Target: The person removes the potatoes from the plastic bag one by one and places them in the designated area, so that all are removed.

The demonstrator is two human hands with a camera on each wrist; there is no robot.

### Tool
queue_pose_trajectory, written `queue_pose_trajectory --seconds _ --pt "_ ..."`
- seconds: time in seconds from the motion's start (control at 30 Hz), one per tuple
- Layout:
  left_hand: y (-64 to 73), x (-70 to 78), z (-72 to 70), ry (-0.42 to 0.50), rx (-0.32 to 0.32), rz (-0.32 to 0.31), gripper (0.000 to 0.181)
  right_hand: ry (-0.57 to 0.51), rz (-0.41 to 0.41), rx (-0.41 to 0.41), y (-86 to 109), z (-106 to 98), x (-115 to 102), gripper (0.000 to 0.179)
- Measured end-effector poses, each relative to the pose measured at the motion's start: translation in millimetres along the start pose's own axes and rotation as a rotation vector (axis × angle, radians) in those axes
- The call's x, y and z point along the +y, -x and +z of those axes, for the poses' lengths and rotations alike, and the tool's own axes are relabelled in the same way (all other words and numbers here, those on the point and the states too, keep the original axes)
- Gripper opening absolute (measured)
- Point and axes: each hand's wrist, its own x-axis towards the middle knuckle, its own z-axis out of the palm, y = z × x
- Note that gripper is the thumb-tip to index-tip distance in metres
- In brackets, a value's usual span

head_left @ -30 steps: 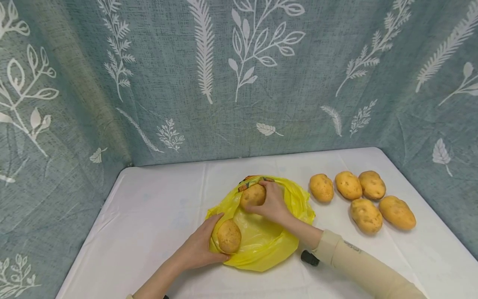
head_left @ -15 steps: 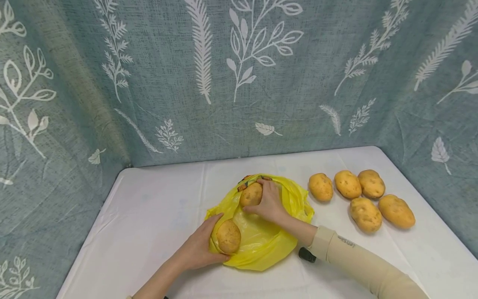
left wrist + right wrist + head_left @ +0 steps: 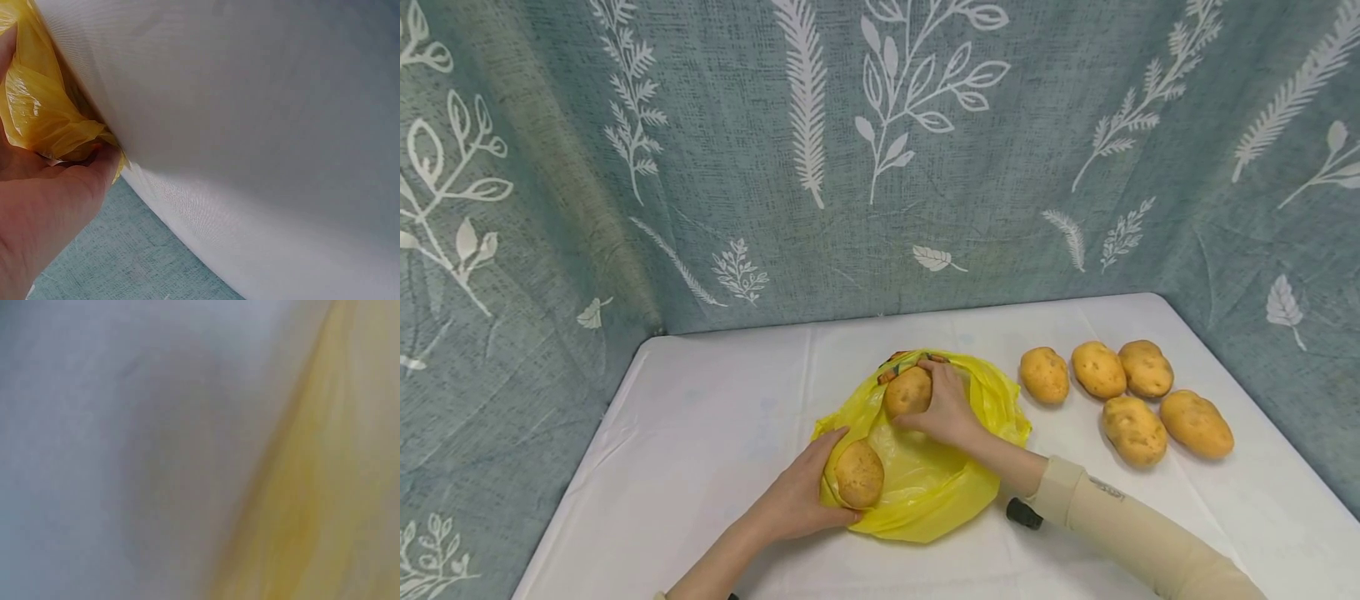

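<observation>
A crumpled yellow plastic bag lies spread on the table with its mouth facing up. My left hand grips the bag's left side, fingers and thumb curved around a potato that rests inside it; the left wrist view shows that hand with the yellow plastic bunched in its grasp. Reaching over the bag's right part, my right hand holds a second potato between thumb and fingers near the far rim. The right wrist view is blurred, with only yellow plastic and white surface recognisable.
Several loose potatoes sit in a group on the right side of the white table. A patterned blue-green curtain stands behind and on both sides. A black device shows beneath the right wrist.
My right hand and its potato have shifted slightly left and back right inside the bag. The left hand keeps its grip in the same place.
</observation>
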Motion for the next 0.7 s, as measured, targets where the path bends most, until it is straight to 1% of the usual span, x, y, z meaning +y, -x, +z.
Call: queue_pose_trajectory --seconds 0.23,0.47,0.7 --pt "1.2 0.7 -0.5 0.003 0.002 0.011 0.108 -0.033 0.008 -0.032 4.4 -7 1 0.090" --pt "1.5 1.5 -1.1 -0.003 -0.002 0.008 0.109 -0.067 0.026 -0.059 9.5 -15 1 0.091" --pt "1.3 1.8 -2.2 -0.001 -0.010 0.005 0.109 -0.080 0.013 -0.084 15.2 -23 1 0.090"
